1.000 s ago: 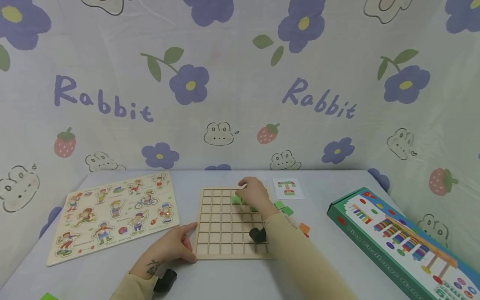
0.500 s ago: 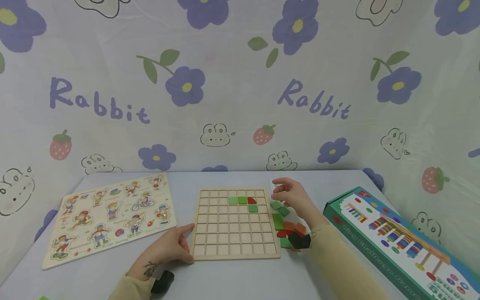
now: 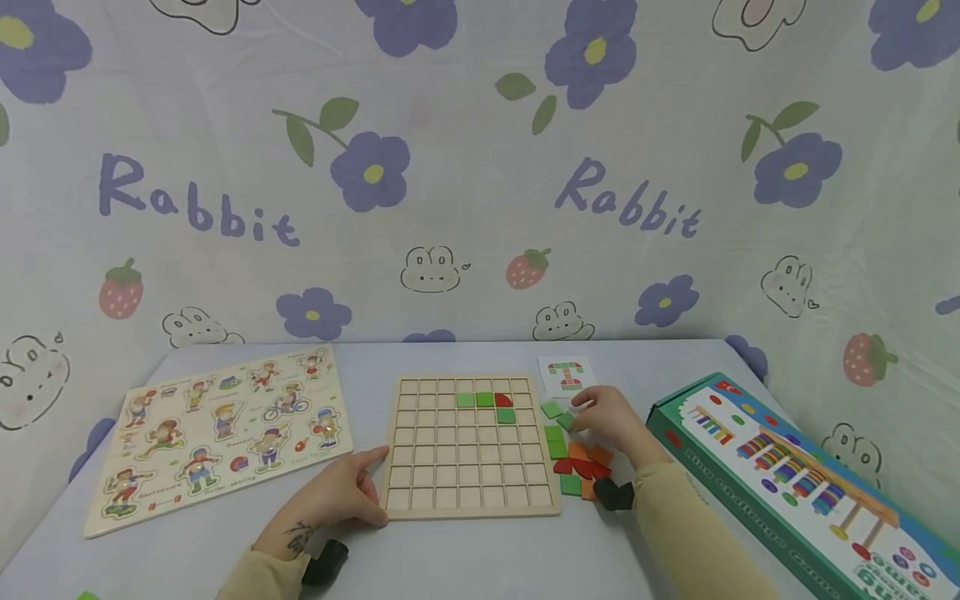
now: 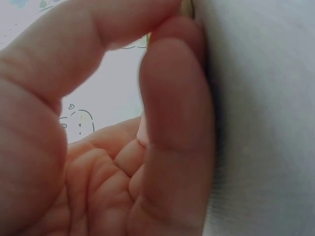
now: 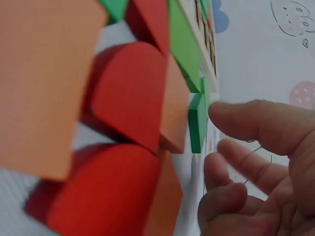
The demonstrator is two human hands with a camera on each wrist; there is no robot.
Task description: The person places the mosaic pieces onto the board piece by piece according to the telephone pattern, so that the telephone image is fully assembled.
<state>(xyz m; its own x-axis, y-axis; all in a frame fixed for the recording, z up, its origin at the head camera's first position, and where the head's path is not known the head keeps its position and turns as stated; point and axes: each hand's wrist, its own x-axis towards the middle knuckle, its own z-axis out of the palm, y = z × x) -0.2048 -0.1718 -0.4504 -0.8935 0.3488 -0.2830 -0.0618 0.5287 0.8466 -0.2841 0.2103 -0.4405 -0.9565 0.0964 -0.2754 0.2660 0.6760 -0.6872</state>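
Now our right hand [image 3: 611,421] is at the loose green square tiles [image 3: 552,410], just right of the square wooden grid board [image 3: 472,514].
Its thumb and finger stand a little apart; we cannot tell if they touch a tile. Our left hand [image 3: 347,490] spreads its thumb and finger wide against the board's left edge.

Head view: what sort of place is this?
Probably a play or craft table, maybe indoors: a white-covered table, a backdrop printed with rabbits and flowers, and a wooden grid board.
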